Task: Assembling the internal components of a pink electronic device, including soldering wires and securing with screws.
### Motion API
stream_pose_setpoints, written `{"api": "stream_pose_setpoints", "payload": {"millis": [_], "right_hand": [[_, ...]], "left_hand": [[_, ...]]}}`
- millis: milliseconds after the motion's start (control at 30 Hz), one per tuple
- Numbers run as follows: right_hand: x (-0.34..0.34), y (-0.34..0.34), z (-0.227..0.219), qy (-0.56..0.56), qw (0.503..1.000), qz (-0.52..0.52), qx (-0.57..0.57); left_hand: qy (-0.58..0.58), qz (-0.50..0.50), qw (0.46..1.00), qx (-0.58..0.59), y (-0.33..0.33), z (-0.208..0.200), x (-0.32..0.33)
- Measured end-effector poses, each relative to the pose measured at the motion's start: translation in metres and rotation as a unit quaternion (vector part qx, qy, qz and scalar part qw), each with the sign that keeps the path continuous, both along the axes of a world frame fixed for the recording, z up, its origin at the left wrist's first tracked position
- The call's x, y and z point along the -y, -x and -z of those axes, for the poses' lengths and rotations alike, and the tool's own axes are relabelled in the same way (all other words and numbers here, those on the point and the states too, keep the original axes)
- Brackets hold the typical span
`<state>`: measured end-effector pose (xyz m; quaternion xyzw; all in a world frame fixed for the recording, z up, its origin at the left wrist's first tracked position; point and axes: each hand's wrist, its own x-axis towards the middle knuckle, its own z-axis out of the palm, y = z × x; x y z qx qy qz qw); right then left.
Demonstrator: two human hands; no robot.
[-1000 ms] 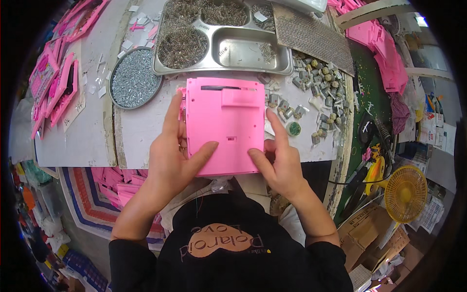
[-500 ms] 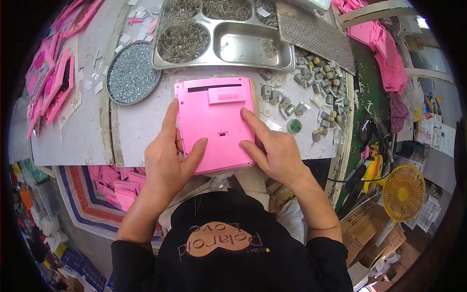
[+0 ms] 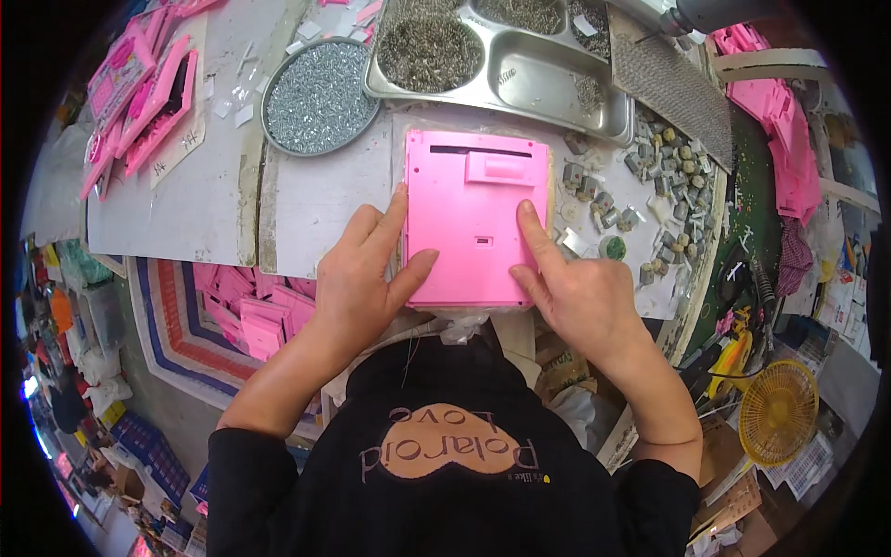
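Note:
A flat pink plastic case (image 3: 464, 218) lies at the table's near edge, on a pad wrapped in clear film. It has a dark slot along its far side, a raised block below that, and a small rectangular opening nearer me. My left hand (image 3: 365, 269) grips its left edge, thumb resting on the top face. On the opposite edge, my right hand (image 3: 589, 292) holds the case with forefinger and thumb on the face and the other fingers curled under. Close beyond the case are a round dish of small silvery screws (image 3: 320, 97) and a compartmented steel tray (image 3: 501, 107) with small metal parts.
Small grey motor-like parts (image 3: 673, 176) lie scattered at right, below a textured grey board (image 3: 673, 88). A dark cylindrical tool (image 3: 705, 14) enters at top right. Pink casings (image 3: 148, 102) stack at left; more fill a striped bag (image 3: 167, 316). A yellow fan (image 3: 778, 413) stands right.
The whole view has shifted, so the table's things sit farther right. The case, tilted before, now lies squarer between my hands. A dark cylindrical tool has come into view at top right.

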<state>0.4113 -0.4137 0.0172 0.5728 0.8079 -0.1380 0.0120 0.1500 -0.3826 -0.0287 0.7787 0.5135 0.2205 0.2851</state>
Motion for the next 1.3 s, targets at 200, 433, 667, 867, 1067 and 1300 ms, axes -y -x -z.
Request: {"api": "stream_pose_setpoints", "payload": {"millis": [200,433,667,867,1067,1300], "right_hand": [[-0.029,0.004,-0.033,0.053,0.994,-0.070,0.057],[-0.132,0.062,-0.048,-0.084,0.975,-0.202,-0.031],[-0.217,0.150,0.042,-0.216,0.946,-0.241,-0.015],[-0.231,0.140,0.034,-0.211,0.954,-0.196,-0.083],[-0.168,0.037,-0.016,-0.008,0.920,0.043,-0.388],[-0.111,-0.041,0.000,0.085,0.895,0.215,-0.381]], "left_hand": [[0.059,0.097,0.993,0.035,0.040,-0.024,-0.050],[-0.184,-0.088,0.966,-0.159,0.079,0.004,-0.124],[-0.167,-0.100,0.975,-0.102,0.072,0.014,-0.135],[-0.188,-0.102,0.972,-0.097,0.068,0.015,-0.139],[-0.157,-0.039,0.986,-0.034,0.058,-0.002,-0.109],[-0.127,-0.068,0.989,0.011,0.054,0.003,-0.108]]}}
